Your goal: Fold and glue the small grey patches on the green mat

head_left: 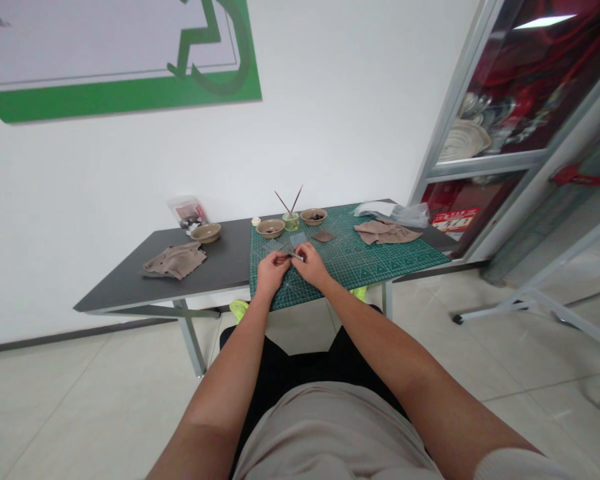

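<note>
A tiled craft workroom: green cutting mat (390, 257), glass cabinet (500, 87).

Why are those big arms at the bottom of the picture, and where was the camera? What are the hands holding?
A person wears this camera on their head, so those arms are their own, seen from above. There's no robot here. The left hand and right hand meet over a green cutting mat. Together they hold a small shiny thing, too small to name. Close by sit a tan bowl, a glass with two thin sticks in it, and a brown cloth.
</note>
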Available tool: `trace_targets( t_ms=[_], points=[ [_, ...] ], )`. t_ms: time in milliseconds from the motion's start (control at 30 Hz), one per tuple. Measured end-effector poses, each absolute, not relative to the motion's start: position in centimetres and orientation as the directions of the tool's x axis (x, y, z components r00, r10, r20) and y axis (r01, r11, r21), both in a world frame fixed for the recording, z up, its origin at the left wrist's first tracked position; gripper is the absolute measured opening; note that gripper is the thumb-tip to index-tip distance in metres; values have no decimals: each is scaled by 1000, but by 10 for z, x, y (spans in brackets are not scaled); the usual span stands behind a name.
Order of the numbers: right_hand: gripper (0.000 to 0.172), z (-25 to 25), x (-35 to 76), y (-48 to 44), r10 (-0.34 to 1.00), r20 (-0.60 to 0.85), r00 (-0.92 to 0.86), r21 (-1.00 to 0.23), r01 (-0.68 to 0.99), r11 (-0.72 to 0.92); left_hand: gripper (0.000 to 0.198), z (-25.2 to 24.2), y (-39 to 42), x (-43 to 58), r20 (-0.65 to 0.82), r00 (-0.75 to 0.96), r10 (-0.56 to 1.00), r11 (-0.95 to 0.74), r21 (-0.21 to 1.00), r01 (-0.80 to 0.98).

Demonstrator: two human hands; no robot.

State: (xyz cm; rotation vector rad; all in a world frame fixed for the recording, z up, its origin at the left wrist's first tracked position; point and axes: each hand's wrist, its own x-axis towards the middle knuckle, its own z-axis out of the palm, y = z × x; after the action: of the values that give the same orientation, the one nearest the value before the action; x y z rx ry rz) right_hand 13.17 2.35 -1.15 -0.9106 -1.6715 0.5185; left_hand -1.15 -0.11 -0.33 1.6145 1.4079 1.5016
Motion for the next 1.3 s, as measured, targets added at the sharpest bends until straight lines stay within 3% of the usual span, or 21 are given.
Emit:
trace_targets(
  t_ms=[200,400,800,933,1100,1300],
  points=[
    [6,-9,134,22,776,613,-146,-718,307,625,17,-4,-1,-13,386,-122,914,-321,875,363],
    [15,-17,133,25,836,533,-132,-793,266,548,15,-3,-2,-13,405,-128,905,-331,862,384],
    [41,-16,137,33,902,390,-184,-921,-100,377,15,-5,-2,-12,457,-78,886,-372,801,469],
    [55,-19,138,41,928,332,-170,-942,-105,318,13,-6,-2,-11,465,-66,883,-362,764,534],
    [43,-16,139,47,939,252,-233,-966,-5,258,12,-4,-6,-11,468,-58,882,-345,723,598],
    [47,-8,141,47,949,147,-278,-985,-128,115,12,-3,-7,-11,430,-86,899,-336,801,496]
  ],
)
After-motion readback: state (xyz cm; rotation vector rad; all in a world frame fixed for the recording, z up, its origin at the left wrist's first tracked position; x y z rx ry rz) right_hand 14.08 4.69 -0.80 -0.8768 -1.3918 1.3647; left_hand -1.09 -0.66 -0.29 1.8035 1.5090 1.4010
